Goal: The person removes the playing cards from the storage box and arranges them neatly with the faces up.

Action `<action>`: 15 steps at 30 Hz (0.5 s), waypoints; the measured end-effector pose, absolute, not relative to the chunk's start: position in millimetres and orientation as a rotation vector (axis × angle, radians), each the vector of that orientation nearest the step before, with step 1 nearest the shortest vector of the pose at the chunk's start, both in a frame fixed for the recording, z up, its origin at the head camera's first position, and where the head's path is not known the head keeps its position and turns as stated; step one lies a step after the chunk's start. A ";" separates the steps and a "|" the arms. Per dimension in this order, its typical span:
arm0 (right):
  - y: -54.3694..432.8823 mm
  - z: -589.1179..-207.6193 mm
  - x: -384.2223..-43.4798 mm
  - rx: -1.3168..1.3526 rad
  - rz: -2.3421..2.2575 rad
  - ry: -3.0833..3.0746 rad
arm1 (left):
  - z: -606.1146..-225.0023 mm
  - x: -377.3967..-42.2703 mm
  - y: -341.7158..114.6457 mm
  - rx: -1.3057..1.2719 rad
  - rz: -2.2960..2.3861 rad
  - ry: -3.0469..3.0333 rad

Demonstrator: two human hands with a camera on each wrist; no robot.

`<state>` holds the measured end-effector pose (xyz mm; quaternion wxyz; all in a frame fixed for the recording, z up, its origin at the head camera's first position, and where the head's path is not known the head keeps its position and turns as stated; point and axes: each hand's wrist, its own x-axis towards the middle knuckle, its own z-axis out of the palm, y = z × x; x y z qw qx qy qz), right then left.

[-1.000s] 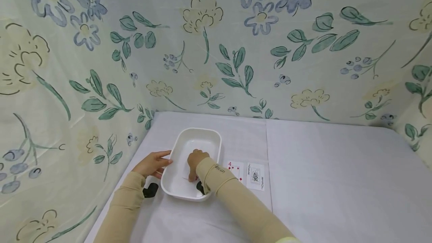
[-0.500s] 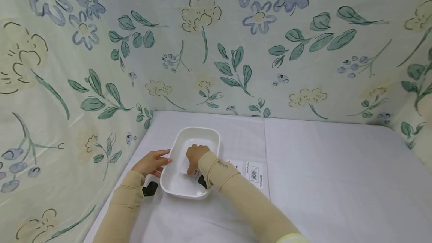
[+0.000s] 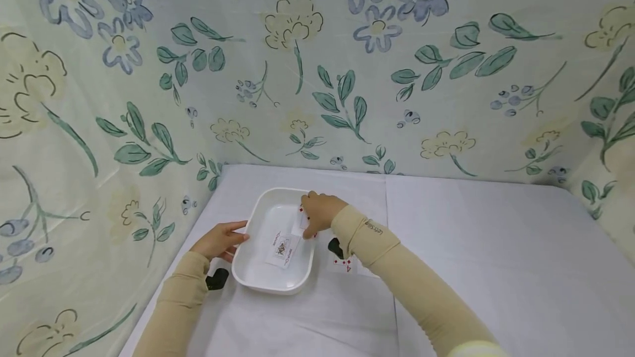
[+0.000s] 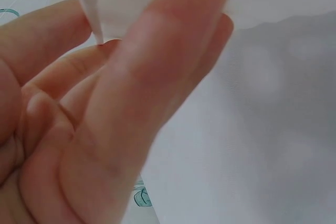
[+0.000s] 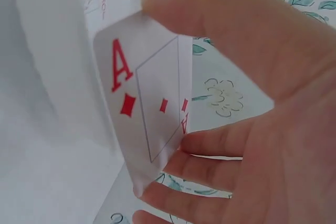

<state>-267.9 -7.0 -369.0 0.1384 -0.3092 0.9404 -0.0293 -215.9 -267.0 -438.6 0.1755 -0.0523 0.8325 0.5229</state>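
A white tray (image 3: 254,273) sits on the table, and my left hand (image 3: 217,241) grips its left rim between thumb and fingers, close up in the left wrist view. My right hand (image 3: 321,212) holds an ace of diamonds (image 5: 157,98) by its edges, thumb on one side and fingertips on the other. In the head view this card overlaps the tray's right rim. A joker card (image 3: 283,249) lies face up on the tray floor. Right of the tray, a four of diamonds (image 3: 342,265) lies on the table, partly hidden by my right forearm.
Another card (image 3: 366,270) lies beside the four, mostly covered by my sleeve. Black wrist devices (image 3: 217,279) hang below both wrists. White cloth (image 3: 471,247) covers the table, and a floral curtain (image 3: 297,98) stands behind and at the sides.
My right hand has moved up and right from the tray floor to its right rim, carrying the ace. The joker in the tray has come into view. My left hand stays at the rim.
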 end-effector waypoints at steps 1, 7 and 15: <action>1.8 -368.4 -269.0 -0.902 -0.086 2.723 | -438.5 -216.1 -266.6 -0.150 1.474 2.359; 54.1 -370.8 -271.4 -0.896 -0.009 2.732 | -438.1 -217.7 -265.6 -0.204 1.448 2.377; 115.1 -395.4 -263.7 -0.872 0.081 2.720 | -439.7 -217.8 -265.0 -0.209 1.444 2.380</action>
